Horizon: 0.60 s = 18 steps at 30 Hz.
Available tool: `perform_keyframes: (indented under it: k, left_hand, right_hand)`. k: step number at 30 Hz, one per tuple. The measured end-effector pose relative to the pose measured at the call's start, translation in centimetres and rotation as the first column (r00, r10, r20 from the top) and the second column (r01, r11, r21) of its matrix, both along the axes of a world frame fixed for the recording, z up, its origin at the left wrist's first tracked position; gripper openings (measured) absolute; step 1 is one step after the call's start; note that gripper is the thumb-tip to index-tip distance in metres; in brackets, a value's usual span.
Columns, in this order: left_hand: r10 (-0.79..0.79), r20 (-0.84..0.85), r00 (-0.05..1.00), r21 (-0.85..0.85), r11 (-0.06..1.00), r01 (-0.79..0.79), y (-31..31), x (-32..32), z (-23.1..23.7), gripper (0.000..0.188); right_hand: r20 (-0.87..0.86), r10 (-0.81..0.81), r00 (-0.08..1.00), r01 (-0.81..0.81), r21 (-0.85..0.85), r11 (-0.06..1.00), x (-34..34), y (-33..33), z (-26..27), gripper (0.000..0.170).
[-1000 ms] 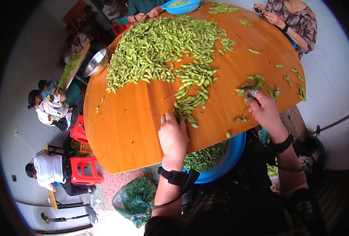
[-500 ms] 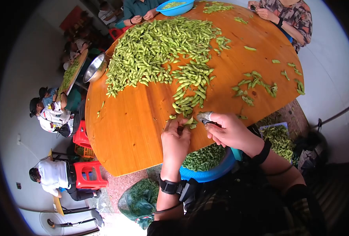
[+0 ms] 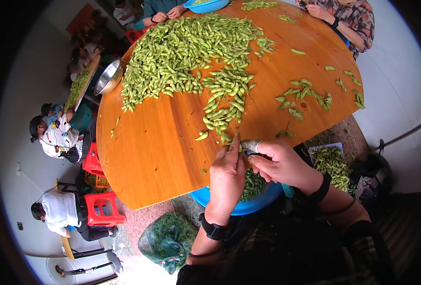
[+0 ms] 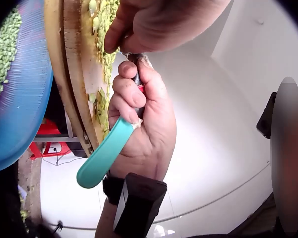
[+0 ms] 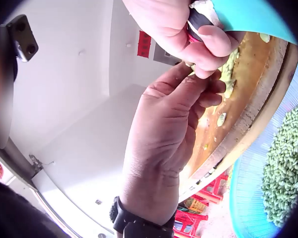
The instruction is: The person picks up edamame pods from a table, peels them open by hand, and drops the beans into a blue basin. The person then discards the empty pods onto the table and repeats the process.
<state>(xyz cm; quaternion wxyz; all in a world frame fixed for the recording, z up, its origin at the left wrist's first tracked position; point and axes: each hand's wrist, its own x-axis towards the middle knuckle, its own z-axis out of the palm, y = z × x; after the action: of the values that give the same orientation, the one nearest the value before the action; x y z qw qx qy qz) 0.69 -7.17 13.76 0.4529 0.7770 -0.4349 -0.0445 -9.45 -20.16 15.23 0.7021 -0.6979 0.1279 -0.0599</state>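
Observation:
My left hand [image 3: 227,175] is at the near edge of the wooden table [image 3: 149,156], pinching a green soybean pod [image 5: 190,66] mostly hidden by the fingers. Close against it, my right hand [image 3: 286,164] grips a tool with a flat teal handle [image 4: 107,153] and a dark section. Its working end is hidden between the hands. Both hands are over a blue basin [image 3: 248,209] below the table edge, holding shelled green beans [image 5: 288,158]. A strip of pods [image 3: 224,102] runs from the large pod pile [image 3: 182,57] toward my left fingers.
Opened husks [image 3: 305,92] lie on the right of the table. A metal bowl [image 3: 108,77] is at the left edge. Below are a crate of husks [image 3: 331,161] and a green mesh bag [image 3: 168,240]. Other people sit around, some beside red stools [image 3: 103,209].
My right hand has come from the husks on the right to meet my left hand. The left hand has picked up a pod and shifted right, over the basin.

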Motion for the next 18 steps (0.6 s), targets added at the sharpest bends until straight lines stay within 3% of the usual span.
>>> perform_keyframes:
  k: [5, 8, 10, 11, 13, 14, 16, 18]
  left_hand:
    - [0.014, 0.047, 0.999, -0.004, 1.000, -0.014, 0.5, -0.4, -0.4, 0.041]
    - [0.003, -0.049, 0.999, -0.054, 0.999, -0.006, 0.6, -0.6, -0.4, 0.037]
    - [-0.097, -0.298, 0.950, -0.055, 0.995, 0.084, 0.9, -0.3, -0.1, 0.037]
    - [-0.099, -0.297, 0.950, -0.058, 0.995, 0.086, 1.0, 0.0, -0.2, 0.037]
    - [-0.225, -0.534, 0.815, -0.182, 0.972, 0.149, 1.1, 0.7, -0.8, 0.035]
    - [-0.228, -0.536, 0.813, -0.183, 0.971, 0.152, 1.1, 0.9, -0.9, 0.035]
    - [-0.284, -0.695, 0.661, -0.259, 0.956, 0.138, 1.1, 1.3, -0.9, 0.035]
    - [-0.303, -0.709, 0.636, -0.268, 0.951, 0.154, 1.1, 1.8, -0.7, 0.036]
  right_hand:
    - [0.078, -0.068, 0.995, 0.068, 0.008, 0.998, -0.3, 0.8, -1.1, 0.010]
    - [0.068, -0.099, 0.993, 0.090, 0.122, 0.988, -0.2, 0.9, -1.2, 0.008]
    - [0.000, -0.091, 0.996, 0.088, 0.273, 0.958, -0.2, 0.7, -0.7, 0.007]
    - [0.001, -0.093, 0.996, 0.090, 0.270, 0.959, -0.3, 0.5, -0.4, 0.007]
    - [-0.034, -0.048, 0.998, 0.057, 0.347, 0.936, -0.3, 0.1, 0.1, 0.008]
    - [-0.037, -0.051, 0.998, 0.061, 0.346, 0.936, -0.4, -0.1, 0.1, 0.008]
    - [-0.058, 0.009, 0.998, 0.010, 0.316, 0.949, -0.4, -0.8, 0.0, 0.012]
    - [-0.057, 0.028, 0.998, -0.008, 0.313, 0.950, -0.3, -1.2, 0.7, 0.012]
